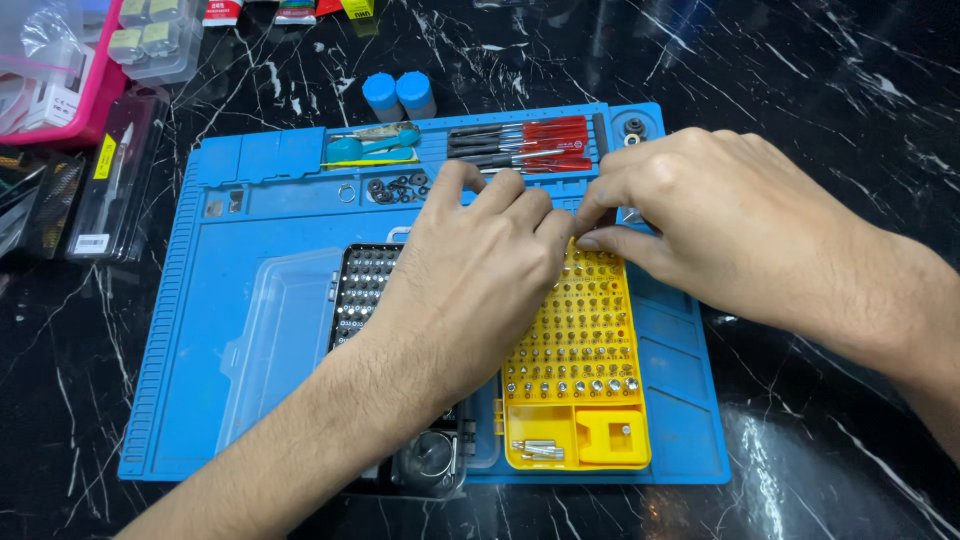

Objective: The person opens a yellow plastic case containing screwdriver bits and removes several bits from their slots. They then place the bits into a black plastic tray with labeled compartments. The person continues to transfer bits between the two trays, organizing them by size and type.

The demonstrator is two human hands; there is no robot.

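Observation:
My left hand (478, 270) lies over the middle of a blue work mat (200, 330), its fingers curled near the top edge of a yellow bit tray (580, 350). My right hand (720, 220) comes in from the right, thumb and forefinger pinched at the tray's upper corner, touching my left fingertips. What they pinch is hidden. A black bit holder (362, 285) full of small bits shows left of my left hand, beside a clear plastic lid (280, 330).
Red-handled screwdrivers (530, 143), blue tweezers-like tools (370, 150) and small black rings (400, 187) sit in the mat's top slots. Two blue-capped bottles (398, 95) stand behind it. Packaged tools (110, 180) and a pink box (70, 90) are at the left on black marble.

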